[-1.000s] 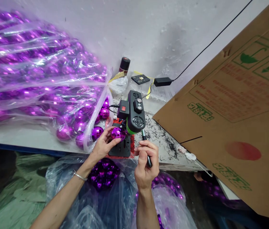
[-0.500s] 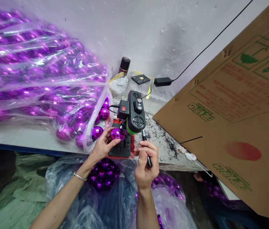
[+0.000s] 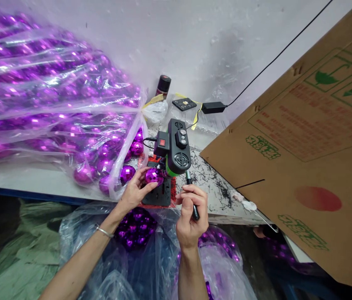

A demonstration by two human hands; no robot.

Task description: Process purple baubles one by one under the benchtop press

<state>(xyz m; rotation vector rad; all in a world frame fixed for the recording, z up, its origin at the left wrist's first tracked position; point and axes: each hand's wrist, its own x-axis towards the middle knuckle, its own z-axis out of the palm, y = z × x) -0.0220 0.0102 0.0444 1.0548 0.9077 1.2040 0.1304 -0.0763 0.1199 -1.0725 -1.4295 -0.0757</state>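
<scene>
Purple and mirror-faceted, a disco ball point(image 3: 154, 176) is gripped between the thumb and fingers of my left hand point(image 3: 136, 190). It sits against the lower part of a small black bench drill press point(image 3: 178, 146), above its slotted base plate point(image 3: 157, 196). The exact contact under the drill head is hidden. My right hand point(image 3: 192, 212) is closed around the black-handled lever point(image 3: 189, 179) at the machine's right side. A red mat point(image 3: 173, 189) lies beneath the base.
A large clear bag of purple disco balls point(image 3: 53, 96) lies on the left. To the right leans a cardboard box point(image 3: 291, 166). Black shavings point(image 3: 222, 187) litter the table. Behind stand a dark can point(image 3: 163, 85) and a power adapter point(image 3: 213, 108). More bagged balls point(image 3: 136, 227) are below.
</scene>
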